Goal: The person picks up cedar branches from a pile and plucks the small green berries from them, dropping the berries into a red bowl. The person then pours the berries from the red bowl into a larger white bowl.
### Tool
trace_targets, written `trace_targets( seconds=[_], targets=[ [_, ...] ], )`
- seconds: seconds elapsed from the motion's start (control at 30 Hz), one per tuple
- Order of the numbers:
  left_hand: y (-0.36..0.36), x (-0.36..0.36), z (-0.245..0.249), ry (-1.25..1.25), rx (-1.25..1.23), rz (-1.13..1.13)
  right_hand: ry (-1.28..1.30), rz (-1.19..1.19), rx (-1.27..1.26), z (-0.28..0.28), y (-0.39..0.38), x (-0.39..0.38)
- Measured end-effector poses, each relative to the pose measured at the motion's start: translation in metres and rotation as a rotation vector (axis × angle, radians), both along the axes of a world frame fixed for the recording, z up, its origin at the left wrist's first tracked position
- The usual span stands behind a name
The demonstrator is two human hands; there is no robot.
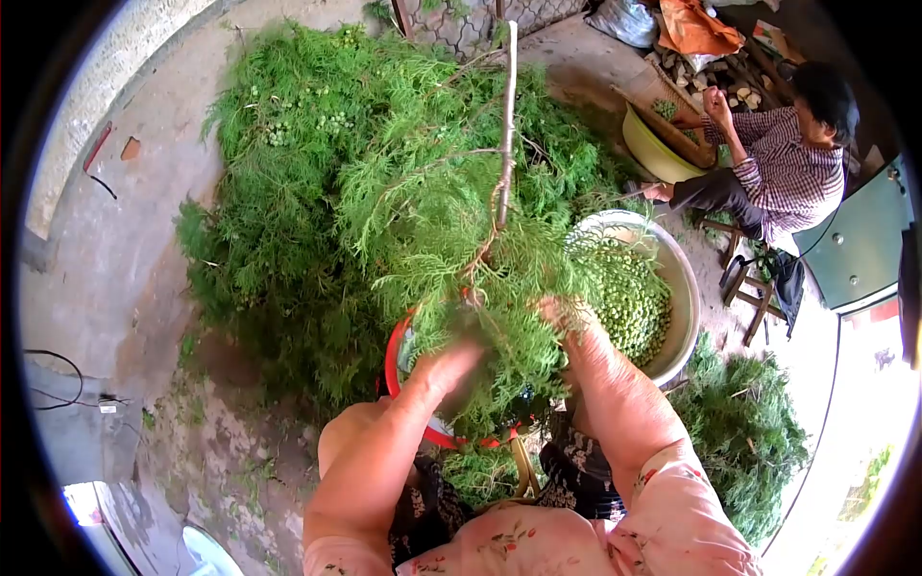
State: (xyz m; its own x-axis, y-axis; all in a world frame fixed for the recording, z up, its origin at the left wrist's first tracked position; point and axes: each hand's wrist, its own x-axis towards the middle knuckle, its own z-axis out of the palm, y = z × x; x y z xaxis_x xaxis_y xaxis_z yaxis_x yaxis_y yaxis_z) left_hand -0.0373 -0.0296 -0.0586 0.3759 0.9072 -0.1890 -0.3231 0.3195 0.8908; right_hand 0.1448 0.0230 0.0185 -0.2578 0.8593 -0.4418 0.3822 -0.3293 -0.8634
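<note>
- Your left hand (444, 370) and right hand (569, 322) are buried in foliage of the branch (506, 134); I cannot tell whether the fingers close.
- Just right of them, the metal bowl (684, 288) is heaped with green berries (629, 298): much looks picked.
- Beyond, the pile of branches (288, 192) looks unstripped: plenty left.

A rough, woody stem (506, 125) is seen amid soft, feathery, matt foliage (423, 192). The basin (688, 288) is made out as dull metal, the red bowl (392, 365) as glossy plastic, the floor (125, 250) as rough concrete.
</note>
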Motion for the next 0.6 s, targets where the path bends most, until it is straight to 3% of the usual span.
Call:
trace_targets(
  seconds=[0.07, 0.13, 0.17, 0.2, 0.23, 0.33, 0.4, 0.43, 0.47, 0.5, 0.6],
  targets=[
    [-0.001, -0.022, -0.048, -0.03, -0.069, -0.07, -0.149, -0.057, 0.098, 0.007, 0.011, 0.004],
    [0.002, -0.021, -0.042, -0.169, -0.351, 0.029, -0.126, -0.154, 0.201, 0.01, 0.023, 0.007],
    [0.005, -0.011, 0.023, -0.022, -0.434, 0.083, -0.068, -0.18, 0.418, 0.005, 0.027, 0.01],
    [0.01, -0.005, 0.059, 0.125, -0.515, 0.139, 0.097, -0.285, 0.39, 0.005, 0.028, 0.013],
    [0.015, -0.007, 0.061, 0.042, -0.567, 0.194, 0.262, -0.389, 0.359, 0.006, 0.028, 0.017],
    [0.019, -0.016, 0.062, 0.028, -0.591, 0.409, 0.364, -0.538, 0.417, 0.008, 0.021, 0.026],
    [0.007, -0.02, 0.08, 0.029, -0.372, 0.477, 0.36, -0.578, 0.477, 0.005, 0.017, 0.031],
    [0.011, -0.031, 0.059, -0.053, -0.204, 0.464, 0.376, -0.598, 0.502, 0.005, 0.014, 0.029],
    [0.025, -0.038, 0.04, -0.229, -0.368, 0.596, 0.336, -0.609, 0.532, 0.007, 0.012, 0.028],
    [0.026, -0.04, 0.048, -0.311, -0.402, 0.586, 0.308, -0.617, 0.601, 0.006, 0.01, 0.026],
    [0.024, -0.04, 0.067, -0.37, -0.394, 0.709, 0.248, -0.622, 0.784, 0.017, -0.003, 0.01]
  ],
)
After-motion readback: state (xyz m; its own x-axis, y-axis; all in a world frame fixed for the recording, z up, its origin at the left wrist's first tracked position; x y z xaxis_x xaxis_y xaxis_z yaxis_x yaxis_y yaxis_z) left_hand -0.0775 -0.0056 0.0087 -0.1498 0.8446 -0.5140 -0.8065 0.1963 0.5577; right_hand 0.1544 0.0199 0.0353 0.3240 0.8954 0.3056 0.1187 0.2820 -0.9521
